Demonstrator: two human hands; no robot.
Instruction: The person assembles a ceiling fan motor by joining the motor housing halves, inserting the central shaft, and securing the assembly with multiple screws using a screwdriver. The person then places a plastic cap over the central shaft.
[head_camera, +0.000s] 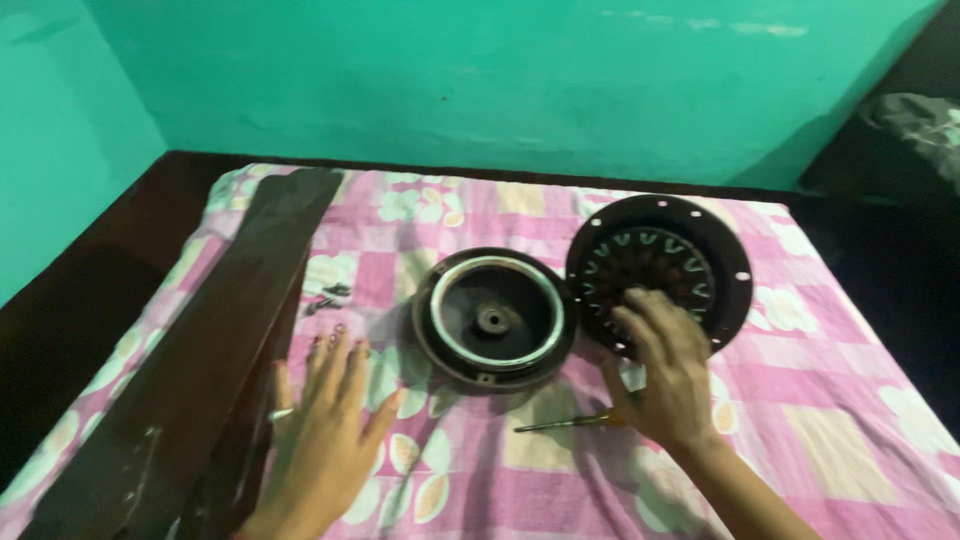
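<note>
both hands (330, 420) flat — motor halves (655, 270) mid-cloth.

Walls (500, 80) painted bright teal-green all round, finish a bit patchy, faint pale streaks seen near top right. Corner of room seen at left, side wall (60, 150) lit slightly lighter. Floor (90, 270) dark brown, almost black, shown along left side and along foot of back wall. Pink checked cloth (820, 400) with cream flower print spread flat over it. Right side sunk in shadow; dark bundle (915, 125) left in far right corner, details not made out. Lighting dim, indoor, soft shadows cast.
</note>
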